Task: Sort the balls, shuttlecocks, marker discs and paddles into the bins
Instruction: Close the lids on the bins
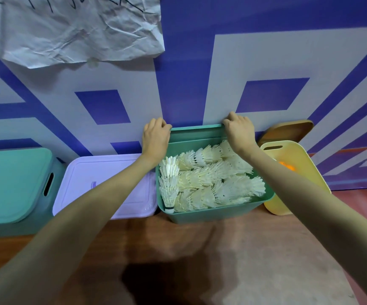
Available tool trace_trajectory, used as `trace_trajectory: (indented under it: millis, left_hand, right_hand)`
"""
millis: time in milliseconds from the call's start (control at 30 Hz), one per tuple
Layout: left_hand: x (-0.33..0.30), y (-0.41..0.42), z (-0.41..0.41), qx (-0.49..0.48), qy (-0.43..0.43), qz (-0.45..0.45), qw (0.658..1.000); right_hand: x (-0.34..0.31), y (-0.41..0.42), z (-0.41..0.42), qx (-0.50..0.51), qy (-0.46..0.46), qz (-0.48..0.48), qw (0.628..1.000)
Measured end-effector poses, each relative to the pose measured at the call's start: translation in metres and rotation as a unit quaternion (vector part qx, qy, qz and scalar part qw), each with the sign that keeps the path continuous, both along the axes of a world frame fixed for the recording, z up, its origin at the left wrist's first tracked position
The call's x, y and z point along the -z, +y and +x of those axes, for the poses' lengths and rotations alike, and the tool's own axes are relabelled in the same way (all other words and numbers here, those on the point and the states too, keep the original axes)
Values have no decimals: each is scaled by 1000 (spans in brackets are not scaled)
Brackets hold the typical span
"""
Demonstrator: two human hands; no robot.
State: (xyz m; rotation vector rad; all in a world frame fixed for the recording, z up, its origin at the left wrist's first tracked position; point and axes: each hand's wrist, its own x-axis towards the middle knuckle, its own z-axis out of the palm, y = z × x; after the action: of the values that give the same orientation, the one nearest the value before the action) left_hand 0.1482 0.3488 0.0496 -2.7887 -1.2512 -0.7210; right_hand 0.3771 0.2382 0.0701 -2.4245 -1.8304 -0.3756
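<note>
A green bin (211, 213) stands against the wall, filled with several white shuttlecocks (209, 179). A green lid (196, 130) stands upright behind it, between the bin and the wall. My left hand (156, 139) grips the lid's left top corner. At the right top corner my right hand (239, 130) is closed on the same lid. To the right, a yellow bin (297, 155) is open, with orange balls (288, 166) partly visible inside.
A lilac bin with its lid on (103, 183) sits left of the green bin. Further left is a teal lidded bin (13, 186). A brown lid (288, 130) leans on the wall behind the yellow bin. Crumpled paper (72, 31) hangs on the blue-and-white wall. The floor is reddish brown.
</note>
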Motion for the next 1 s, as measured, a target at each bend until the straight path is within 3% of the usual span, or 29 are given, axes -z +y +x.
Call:
trace_trajectory:
  millis: [300,500,667,800,1000]
  left_hand:
    - [-64,-29,-14,-10,-149,86,985]
    - [-84,-84,-44,68,-155,83,982]
    - [-58,-122,-73,97,-121,-2,988]
    - [-22,-150,-90,138,-75,-6,988]
    - [25,-164,-106,161,-34,-36,986]
  right_hand:
    - [-54,-30,-10,-20,-55,226,972]
    - [-60,-82,-17,-49,-85,337,936]
    - [-38,-130,-25,-119,-63,298,945]
    - [-2,-167,-34,-163,8,210,964]
    - [43,-202,-41,-180,-25,94,979]
